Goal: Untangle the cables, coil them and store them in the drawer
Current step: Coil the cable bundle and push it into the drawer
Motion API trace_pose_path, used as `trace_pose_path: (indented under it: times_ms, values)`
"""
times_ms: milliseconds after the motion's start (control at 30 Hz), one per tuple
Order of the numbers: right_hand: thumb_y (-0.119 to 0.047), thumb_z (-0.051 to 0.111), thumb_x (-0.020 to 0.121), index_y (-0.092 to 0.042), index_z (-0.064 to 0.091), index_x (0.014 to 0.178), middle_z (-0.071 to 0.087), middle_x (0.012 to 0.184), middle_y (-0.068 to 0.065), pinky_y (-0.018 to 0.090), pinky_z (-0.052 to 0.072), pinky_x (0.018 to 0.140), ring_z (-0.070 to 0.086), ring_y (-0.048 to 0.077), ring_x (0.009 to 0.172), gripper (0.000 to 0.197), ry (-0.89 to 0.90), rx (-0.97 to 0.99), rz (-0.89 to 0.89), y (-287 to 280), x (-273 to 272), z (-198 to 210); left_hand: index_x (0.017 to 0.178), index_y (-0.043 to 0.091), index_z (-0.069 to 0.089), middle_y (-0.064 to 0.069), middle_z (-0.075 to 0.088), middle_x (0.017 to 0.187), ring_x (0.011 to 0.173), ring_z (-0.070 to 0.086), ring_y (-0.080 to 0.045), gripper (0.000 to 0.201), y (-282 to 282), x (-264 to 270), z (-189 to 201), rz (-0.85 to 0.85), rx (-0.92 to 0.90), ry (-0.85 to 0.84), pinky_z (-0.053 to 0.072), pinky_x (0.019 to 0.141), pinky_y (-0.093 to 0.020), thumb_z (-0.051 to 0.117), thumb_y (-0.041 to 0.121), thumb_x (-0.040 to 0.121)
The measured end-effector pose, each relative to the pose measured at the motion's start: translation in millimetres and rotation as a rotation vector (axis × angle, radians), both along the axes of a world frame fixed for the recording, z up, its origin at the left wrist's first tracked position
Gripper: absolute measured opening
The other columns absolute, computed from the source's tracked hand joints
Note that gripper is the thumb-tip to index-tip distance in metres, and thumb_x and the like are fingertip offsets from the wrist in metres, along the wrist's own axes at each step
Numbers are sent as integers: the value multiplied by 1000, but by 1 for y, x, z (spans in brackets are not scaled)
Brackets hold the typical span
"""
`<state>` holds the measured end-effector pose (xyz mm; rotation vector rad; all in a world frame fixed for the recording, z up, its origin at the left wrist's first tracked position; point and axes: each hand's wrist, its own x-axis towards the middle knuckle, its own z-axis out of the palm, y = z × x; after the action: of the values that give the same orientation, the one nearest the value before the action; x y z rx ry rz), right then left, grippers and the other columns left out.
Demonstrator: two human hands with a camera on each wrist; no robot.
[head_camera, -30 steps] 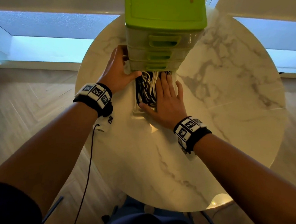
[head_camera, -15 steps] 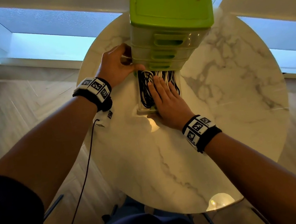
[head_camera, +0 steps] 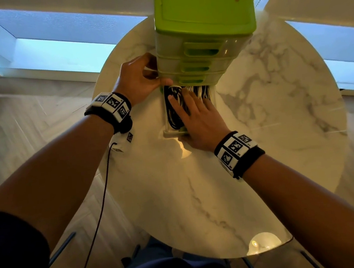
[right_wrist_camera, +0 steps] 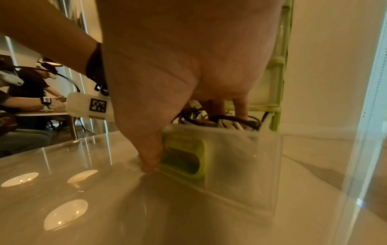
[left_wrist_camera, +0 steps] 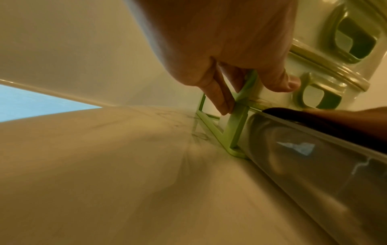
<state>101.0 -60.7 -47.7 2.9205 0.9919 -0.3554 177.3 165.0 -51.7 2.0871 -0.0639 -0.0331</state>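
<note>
A green drawer unit (head_camera: 203, 12) stands at the table's far side. Its clear bottom drawer (head_camera: 167, 132) is pulled out and holds black cables (head_camera: 173, 114) and white cables (head_camera: 202, 91). My right hand (head_camera: 196, 119) lies flat on the cables, fingers straight. In the right wrist view the thumb of my right hand (right_wrist_camera: 188, 74) reaches down beside the green handle (right_wrist_camera: 182, 159), with the cables (right_wrist_camera: 226, 122) under the fingers. My left hand (head_camera: 138, 79) grips the unit's left front corner. In the left wrist view, my left hand (left_wrist_camera: 240, 82) pinches the green frame (left_wrist_camera: 234, 126).
The round marble table (head_camera: 279, 124) carries the unit. A thin black wire (head_camera: 104, 197) hangs from my left wrist past the table's left edge. Another person (right_wrist_camera: 27, 92) sits at a table in the background. Wooden floor surrounds the table.
My right hand has slid left and further over the cables. My left hand has curled tighter round the unit's corner. The drawer stays about as far out.
</note>
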Motion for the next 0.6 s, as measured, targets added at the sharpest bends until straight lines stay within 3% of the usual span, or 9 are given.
trace_pose_path:
  times_ms: [167, 267, 467, 600]
  values:
    - [-67, 65, 77, -20, -2, 161, 13, 165, 20, 58, 27, 117, 23, 39, 150, 117, 9, -47, -3, 4, 6, 1, 116, 8, 67, 7, 67, 101, 80, 68, 10, 57, 2, 5, 2, -5, 12, 18, 54, 77, -10, 92, 37, 73]
    - [-65, 67, 73, -22, -4, 161, 11, 166, 18, 56, 26, 117, 20, 37, 151, 120, 38, -53, -7, 3, 8, 5, 117, 9, 68, 12, 65, 98, 79, 66, 16, 56, 2, 5, 5, -4, 24, 23, 51, 75, -7, 91, 35, 74]
    - [-64, 66, 70, -20, 0, 160, 13, 166, 18, 55, 28, 116, 21, 36, 150, 120, 68, -51, 4, 4, 14, 12, 115, 14, 69, 20, 66, 97, 82, 67, 14, 54, 2, 3, 11, -13, 30, 54, 52, 77, -9, 91, 38, 72]
    - [-68, 64, 70, -20, 0, 160, 13, 166, 16, 55, 26, 117, 21, 35, 150, 121, 61, -33, -28, 5, 12, 10, 122, 10, 65, 8, 65, 106, 86, 67, 7, 57, 2, 2, 9, -42, 29, 45, 53, 78, -10, 90, 34, 77]
